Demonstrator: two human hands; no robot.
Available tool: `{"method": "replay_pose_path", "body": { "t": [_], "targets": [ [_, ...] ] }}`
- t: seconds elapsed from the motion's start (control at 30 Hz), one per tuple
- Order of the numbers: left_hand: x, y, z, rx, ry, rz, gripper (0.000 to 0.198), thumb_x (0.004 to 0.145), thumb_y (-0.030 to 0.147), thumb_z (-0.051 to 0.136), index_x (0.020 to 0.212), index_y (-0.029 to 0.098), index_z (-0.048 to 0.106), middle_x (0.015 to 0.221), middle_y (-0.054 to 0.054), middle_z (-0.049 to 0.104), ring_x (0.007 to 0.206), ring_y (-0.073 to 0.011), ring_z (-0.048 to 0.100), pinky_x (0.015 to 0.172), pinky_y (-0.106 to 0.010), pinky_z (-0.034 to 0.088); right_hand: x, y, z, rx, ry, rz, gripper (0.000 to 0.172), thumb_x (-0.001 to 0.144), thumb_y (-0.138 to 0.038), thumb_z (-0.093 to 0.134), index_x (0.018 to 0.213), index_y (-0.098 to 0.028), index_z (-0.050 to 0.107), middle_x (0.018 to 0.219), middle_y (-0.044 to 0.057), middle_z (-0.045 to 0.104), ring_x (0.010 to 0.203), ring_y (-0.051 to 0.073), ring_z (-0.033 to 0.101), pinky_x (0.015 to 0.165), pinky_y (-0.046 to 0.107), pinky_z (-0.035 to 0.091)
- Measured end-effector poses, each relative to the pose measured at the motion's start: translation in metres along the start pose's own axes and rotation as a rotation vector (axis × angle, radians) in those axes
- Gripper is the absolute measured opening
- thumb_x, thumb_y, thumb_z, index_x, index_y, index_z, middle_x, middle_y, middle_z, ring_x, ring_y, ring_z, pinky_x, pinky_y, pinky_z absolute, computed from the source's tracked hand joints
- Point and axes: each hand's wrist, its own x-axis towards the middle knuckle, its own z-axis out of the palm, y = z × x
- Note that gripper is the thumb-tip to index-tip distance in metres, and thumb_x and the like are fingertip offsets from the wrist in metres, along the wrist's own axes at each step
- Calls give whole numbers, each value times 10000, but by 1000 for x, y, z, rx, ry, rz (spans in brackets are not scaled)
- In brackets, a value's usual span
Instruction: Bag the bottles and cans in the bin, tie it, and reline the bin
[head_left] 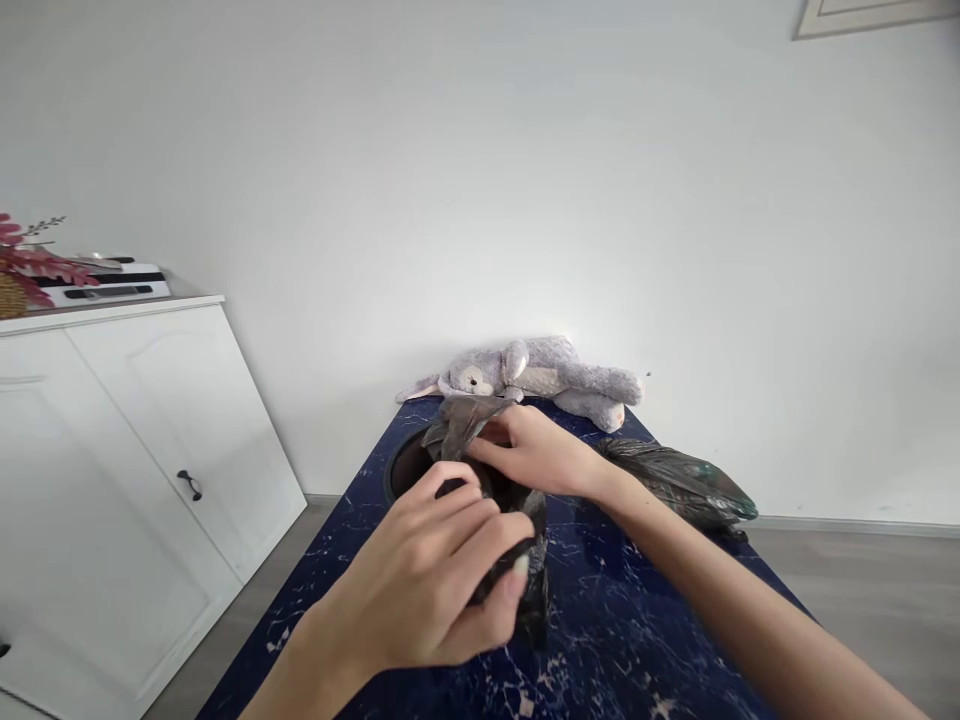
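Note:
A dark round bin (390, 478) stands on the blue marbled table (622, 610), mostly hidden behind my hands. A thin black plastic bag (466, 415) bunches up over its opening and hangs down on the near right side. My left hand (439, 560) is closest to me, its fingers curled around the dark film at the bin's near side. Just beyond it, my right hand (532, 450) pinches the bag at the far right part of the opening, with its fingertips partly covered by the plastic.
Behind the bin, a grey plush rabbit (540, 375) lies on its side against the white wall (525, 180). A filled black plastic bag (686, 485) rests at the table's right edge. To the left stands a white cabinet (202, 400) with pink artificial flowers (45, 265) on top.

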Motion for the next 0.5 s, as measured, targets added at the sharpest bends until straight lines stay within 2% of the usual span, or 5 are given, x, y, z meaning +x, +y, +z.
{"method": "replay_pose_path", "body": {
  "t": [0.07, 0.17, 0.3, 0.4, 0.5],
  "targets": [
    [-7, -7, 0, 50, 9, -21, 168, 984, 111, 478, 983, 211, 613, 676, 34, 643, 544, -140, 534, 770, -375, 513, -1, 11, -3, -206, 88, 37, 294, 1021, -314, 545, 779, -187, 653, 772, 30, 707, 791, 186, 656, 724, 295, 482],
    [-21, -17, 0, 96, 46, -64, 233, 1011, 87, 460, 881, 210, 608, 664, 26, 659, 523, -132, 545, 693, -349, 458, -5, 26, -5, -462, 197, 113, 309, 1041, -330, 538, 807, -183, 675, 886, 99, 739, 907, 249, 700, 787, 325, 483],
    [-34, -34, -3, 260, -14, -297, 363, 1094, 203, 394, 889, 204, 694, 635, 0, 709, 526, -163, 620, 634, -328, 450, -2, 42, -5, -478, 259, 136, 251, 1040, -324, 548, 953, -155, 712, 1081, 181, 743, 1066, 344, 697, 880, 398, 494],
    [-39, -47, -6, 456, -176, -620, 528, 1122, 365, 277, 1087, 180, 770, 499, -5, 615, 479, -223, 595, 517, -329, 369, 9, 52, -4, -337, 255, 107, 249, 1039, -320, 553, 1119, -162, 727, 1188, 166, 747, 1141, 340, 690, 954, 418, 507],
    [-43, -61, -7, 485, -301, -894, 616, 1108, 444, 215, 1401, 163, 679, 529, -18, 637, 519, -274, 643, 517, -330, 371, 26, 66, -4, -104, 194, 76, 325, 1044, -398, 571, 1269, -211, 713, 1278, 95, 755, 1199, 286, 696, 1053, 395, 510]
  ]
}}
